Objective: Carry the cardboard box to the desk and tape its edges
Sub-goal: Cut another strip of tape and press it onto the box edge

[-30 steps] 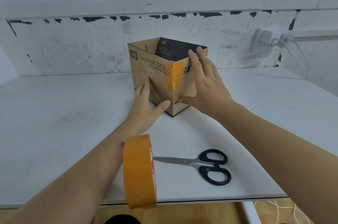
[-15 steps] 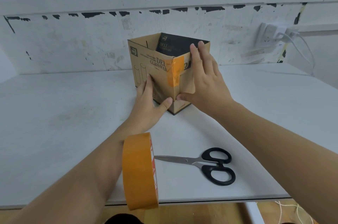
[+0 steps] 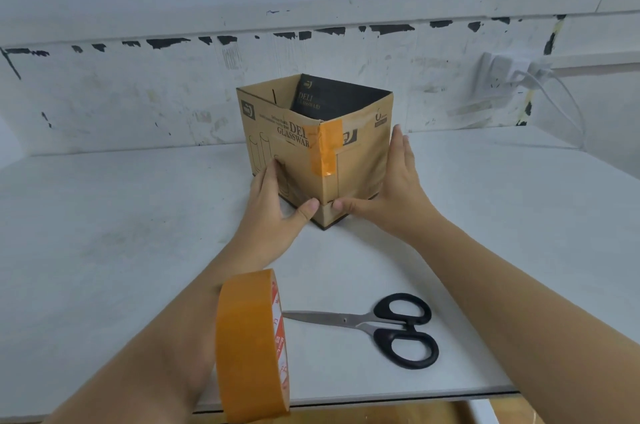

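An open-topped brown cardboard box (image 3: 298,153) stands on the white desk (image 3: 121,233), one corner toward me. A strip of orange tape (image 3: 325,150) covers the upper part of that corner. My left hand (image 3: 273,212) lies flat on the box's left face, its thumb at the lower corner. On the right face rests my right hand (image 3: 391,188), fingers straight and pointing up, with its thumb meeting the left thumb at the corner. A roll of orange tape (image 3: 251,344) hangs around my left forearm like a bracelet.
Black-handled scissors (image 3: 381,326) lie on the desk near its front edge, blades pointing left. A marked white wall runs behind the desk. A white power socket with a plug and cable (image 3: 512,73) sits on the wall at the right.
My right hand slid from the taped top corner down and to the right along the box's right face. The left hand stayed low on the left face.
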The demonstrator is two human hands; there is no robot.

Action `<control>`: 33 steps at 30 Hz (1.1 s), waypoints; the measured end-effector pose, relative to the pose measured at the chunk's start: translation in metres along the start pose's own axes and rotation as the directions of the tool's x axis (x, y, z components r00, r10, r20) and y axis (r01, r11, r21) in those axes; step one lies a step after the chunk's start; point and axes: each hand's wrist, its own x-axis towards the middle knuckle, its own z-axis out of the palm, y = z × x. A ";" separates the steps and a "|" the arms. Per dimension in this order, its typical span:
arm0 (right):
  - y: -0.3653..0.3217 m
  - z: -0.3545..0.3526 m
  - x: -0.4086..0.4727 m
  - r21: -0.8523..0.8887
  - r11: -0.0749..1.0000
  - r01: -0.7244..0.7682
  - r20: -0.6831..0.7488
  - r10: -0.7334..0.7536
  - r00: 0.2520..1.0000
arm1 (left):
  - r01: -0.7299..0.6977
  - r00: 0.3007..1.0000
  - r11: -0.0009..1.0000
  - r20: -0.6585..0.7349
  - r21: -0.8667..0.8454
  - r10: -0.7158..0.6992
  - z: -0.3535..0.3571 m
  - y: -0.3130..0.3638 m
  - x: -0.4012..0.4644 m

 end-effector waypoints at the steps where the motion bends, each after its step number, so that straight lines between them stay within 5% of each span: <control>1: 0.002 -0.002 0.003 0.038 0.999 -0.017 0.040 0.016 0.999 | 0.000 1.000 1.000 0.006 -0.005 0.000 0.000 0.000 0.001; 12: 0.006 0.005 0.006 0.200 0.980 -0.021 0.036 0.014 0.999 | 0.001 1.000 1.000 0.009 0.000 -0.001 0.002 -0.008 0.003; 23: -0.007 0.012 0.001 -0.010 1.000 -0.018 -0.079 0.017 0.997 | -0.010 0.997 0.999 0.070 -0.041 0.013 0.002 -0.015 0.008; 33: -0.002 0.011 -0.006 0.078 0.995 -0.056 -0.063 0.061 0.996 | 0.024 0.996 0.999 0.092 -0.046 -0.019 -0.001 -0.017 0.007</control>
